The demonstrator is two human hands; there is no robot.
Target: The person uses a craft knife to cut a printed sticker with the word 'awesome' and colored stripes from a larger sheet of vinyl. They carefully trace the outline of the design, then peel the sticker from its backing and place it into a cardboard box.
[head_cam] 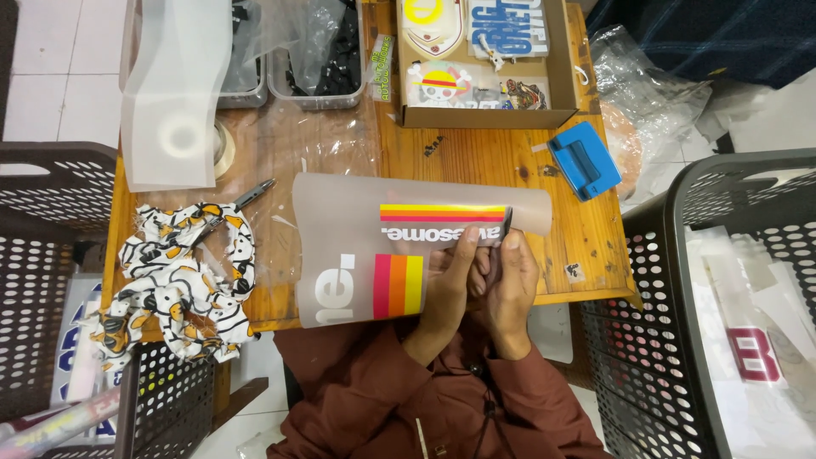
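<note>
I am noting the cardboard box [561, 64] and clear bins [319, 93] being cut off by the top edge. The left hand [450, 280] is hiding part of the film sheet [357, 221]; basket [680, 280] contents are staying indistinct.

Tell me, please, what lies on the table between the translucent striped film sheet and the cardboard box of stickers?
In the head view, between the film sheet and the cardboard box, the wooden table is nearly bare; only one small dark scrap lies there.

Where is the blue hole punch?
In the head view, the blue hole punch lies on the right side of the wooden table, just below the right corner of the cardboard box and above the right hand.
</note>
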